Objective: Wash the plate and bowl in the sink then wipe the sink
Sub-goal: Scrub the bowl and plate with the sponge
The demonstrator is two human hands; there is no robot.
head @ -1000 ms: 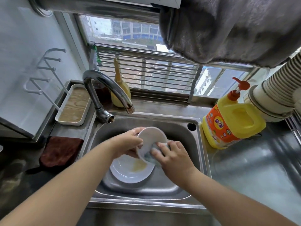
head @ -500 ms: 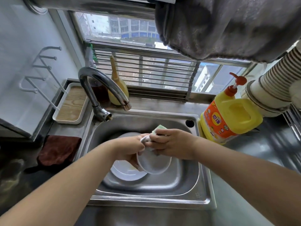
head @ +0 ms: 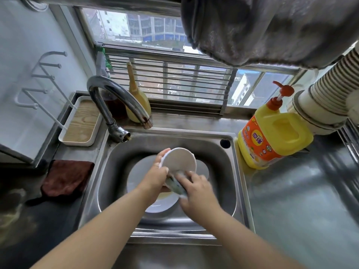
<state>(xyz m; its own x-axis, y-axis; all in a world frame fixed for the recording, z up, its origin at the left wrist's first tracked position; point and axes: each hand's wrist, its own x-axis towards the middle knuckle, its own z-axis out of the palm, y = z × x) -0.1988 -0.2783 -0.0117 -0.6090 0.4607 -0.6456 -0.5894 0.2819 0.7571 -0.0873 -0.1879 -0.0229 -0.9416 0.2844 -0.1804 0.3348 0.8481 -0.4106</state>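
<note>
Steel counter [head: 303, 200] bears yellow detergent bottle [head: 272, 136], brown cloth [head: 66, 177], white tray [head: 80, 123]; plate [head: 139, 171] in sink [head: 236, 183]

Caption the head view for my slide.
Left hand holds bowl over plate in sink; right hand scrubs with sponge.

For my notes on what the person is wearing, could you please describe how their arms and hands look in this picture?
Both forearms are bare as far back as the picture shows; no sleeve is visible on either. The left hand and the right hand are ungloved, and I can see no watch, bracelet or ring, though motion blur softens the fingers, so a thin ring could be missed.
</note>
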